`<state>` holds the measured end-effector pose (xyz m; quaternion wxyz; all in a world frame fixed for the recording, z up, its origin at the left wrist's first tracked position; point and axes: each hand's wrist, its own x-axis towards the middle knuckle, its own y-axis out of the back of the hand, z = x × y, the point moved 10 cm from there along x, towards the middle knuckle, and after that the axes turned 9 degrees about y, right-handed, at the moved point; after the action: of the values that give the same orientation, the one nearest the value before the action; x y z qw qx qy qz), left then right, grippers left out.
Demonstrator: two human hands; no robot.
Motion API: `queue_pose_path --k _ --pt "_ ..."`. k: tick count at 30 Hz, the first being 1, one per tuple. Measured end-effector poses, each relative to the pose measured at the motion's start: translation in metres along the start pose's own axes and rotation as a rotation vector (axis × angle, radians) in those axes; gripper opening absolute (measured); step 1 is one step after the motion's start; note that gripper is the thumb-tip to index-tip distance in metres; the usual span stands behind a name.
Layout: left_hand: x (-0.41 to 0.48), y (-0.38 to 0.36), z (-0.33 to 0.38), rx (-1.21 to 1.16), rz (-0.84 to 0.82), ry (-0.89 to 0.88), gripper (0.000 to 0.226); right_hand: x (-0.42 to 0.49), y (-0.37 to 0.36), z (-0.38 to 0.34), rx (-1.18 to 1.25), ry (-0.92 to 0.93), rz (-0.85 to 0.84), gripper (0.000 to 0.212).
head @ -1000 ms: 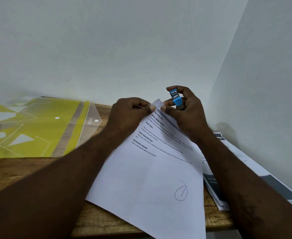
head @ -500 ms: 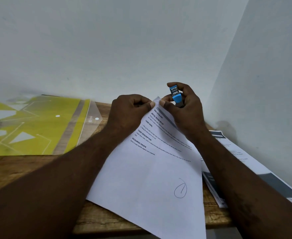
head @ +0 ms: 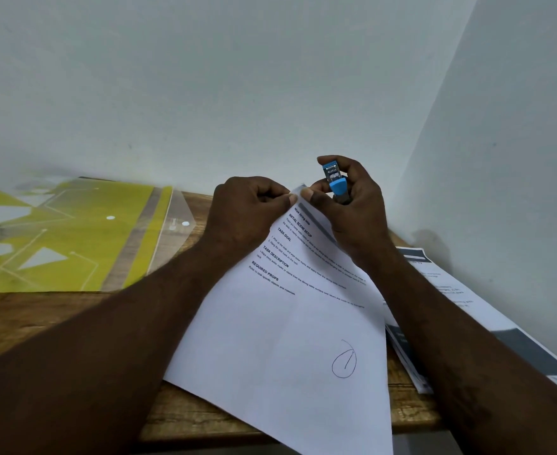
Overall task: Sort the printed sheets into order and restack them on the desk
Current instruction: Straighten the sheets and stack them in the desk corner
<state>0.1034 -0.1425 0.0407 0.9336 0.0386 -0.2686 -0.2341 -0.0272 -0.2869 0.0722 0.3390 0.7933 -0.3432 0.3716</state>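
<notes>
sheet, smooth white, pinched by left hand and right hand.

One printed sheet, pen-circled mark near its lower edge, overhanging the desk; top corner pinched by left hand and right hand. Right hand also grips a small blue stapler. Yellow plastic folder at left; further printed sheets at right.
</notes>
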Motion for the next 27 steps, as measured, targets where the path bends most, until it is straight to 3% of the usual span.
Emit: queue_pose_path --k 20,27 --pt "0.0 -0.004 0.0 -0.094 -0.045 0.015 0.008 0.0 0.002 -0.006 -0.07 0.041 0.017 0.051" --pt "0.001 0.001 0.0 -0.069 0.004 0.008 0.012 -0.001 0.006 -0.023 -0.126 0.142 0.041 0.054"
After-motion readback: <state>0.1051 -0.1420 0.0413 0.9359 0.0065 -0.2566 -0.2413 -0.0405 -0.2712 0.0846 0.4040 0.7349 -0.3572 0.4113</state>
